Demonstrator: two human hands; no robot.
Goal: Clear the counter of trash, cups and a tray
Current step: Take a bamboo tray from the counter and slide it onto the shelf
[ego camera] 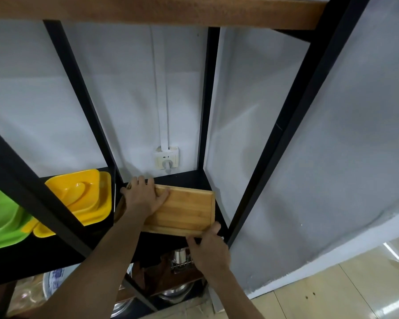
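Wooden tray (184,210) lies on black shelf (187,178), lower centre of frame. Left hand (143,196) rests flat on tray's top, fingers spread. Right hand (209,247) grips its near right corner

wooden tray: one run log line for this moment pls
step: shelving tray | wooden tray flat on black shelf | left hand pressing on top | right hand gripping near corner | yellow tray in neighbouring bay

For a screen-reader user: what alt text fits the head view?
Two bare hands place a wooden tray on a black shelf: left hand flat on top, right hand at its near corner. Yellow dishes and a green one sit left.
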